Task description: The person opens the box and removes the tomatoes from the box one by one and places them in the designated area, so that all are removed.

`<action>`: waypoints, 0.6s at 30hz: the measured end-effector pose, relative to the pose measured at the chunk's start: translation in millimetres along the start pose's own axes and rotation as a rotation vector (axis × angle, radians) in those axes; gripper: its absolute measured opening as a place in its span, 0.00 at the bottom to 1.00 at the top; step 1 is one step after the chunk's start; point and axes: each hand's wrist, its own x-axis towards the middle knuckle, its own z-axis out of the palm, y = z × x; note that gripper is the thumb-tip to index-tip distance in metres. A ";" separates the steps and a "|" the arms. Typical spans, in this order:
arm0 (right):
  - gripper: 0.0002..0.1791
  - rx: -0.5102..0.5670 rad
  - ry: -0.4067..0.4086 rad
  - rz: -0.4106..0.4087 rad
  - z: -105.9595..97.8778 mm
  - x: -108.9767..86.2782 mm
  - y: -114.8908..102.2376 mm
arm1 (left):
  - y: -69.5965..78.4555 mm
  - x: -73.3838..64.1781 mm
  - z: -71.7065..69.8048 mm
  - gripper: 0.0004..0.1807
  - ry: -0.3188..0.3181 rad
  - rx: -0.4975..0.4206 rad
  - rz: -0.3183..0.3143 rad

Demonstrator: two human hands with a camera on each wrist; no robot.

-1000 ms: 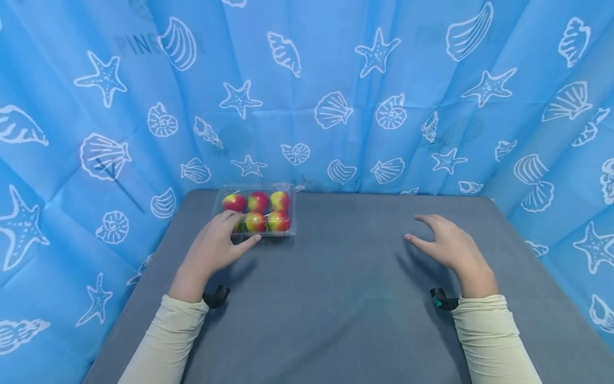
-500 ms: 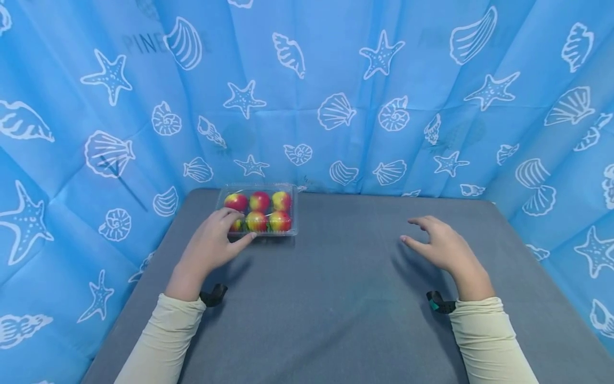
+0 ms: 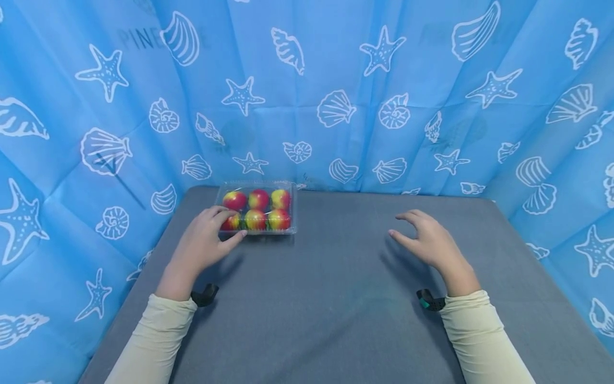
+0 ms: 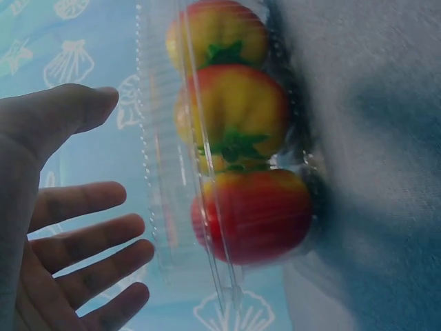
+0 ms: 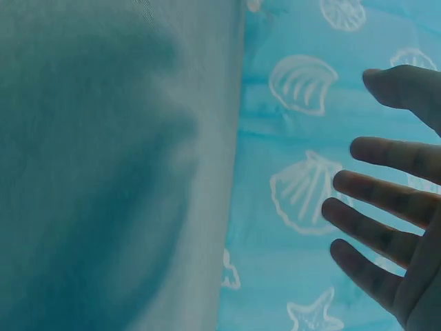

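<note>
A clear plastic clamshell box lies at the back left of the table in the head view, with several red-and-yellow fruits in two rows inside. In the left wrist view the fruits show green leafy tops through the box wall. My left hand hovers at the box's near left corner, fingers spread and thumb apart, overlapping the corner in the head view. Over the right part of the table is my right hand, its fingers extended and spread, holding nothing. Its shadow falls on the cloth beside it.
A grey cloth covers the table. Behind it and along both sides hangs a blue curtain printed with white shells and starfish. Each wrist wears a black strap below a cream sleeve.
My left hand has drifted slightly left, uncovering more of the front-left fruit. My right hand has moved left, toward the table's middle. The box has stayed in place.
</note>
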 end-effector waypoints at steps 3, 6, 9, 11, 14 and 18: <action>0.28 0.004 0.024 -0.037 7.4 8.0 -6.8 | -2.9 -1.7 -0.8 0.33 0.015 0.007 -0.004; 0.27 0.013 0.040 -0.070 15.8 16.8 -14.8 | -6.2 -3.1 -0.6 0.34 0.040 0.014 0.004; 0.27 0.025 0.054 -0.101 23.1 24.8 -24.6 | -10.0 -3.9 0.3 0.34 0.073 0.017 0.023; 0.27 0.041 0.058 -0.120 27.4 29.7 -31.8 | -12.2 -4.4 1.0 0.34 0.097 0.021 0.040; 0.28 0.074 0.063 -0.139 34.0 37.7 -42.2 | -15.9 -4.9 1.8 0.34 0.128 0.027 0.053; 0.30 0.121 0.053 -0.145 44.0 47.6 -54.4 | -20.2 -6.0 2.9 0.36 0.130 0.019 0.038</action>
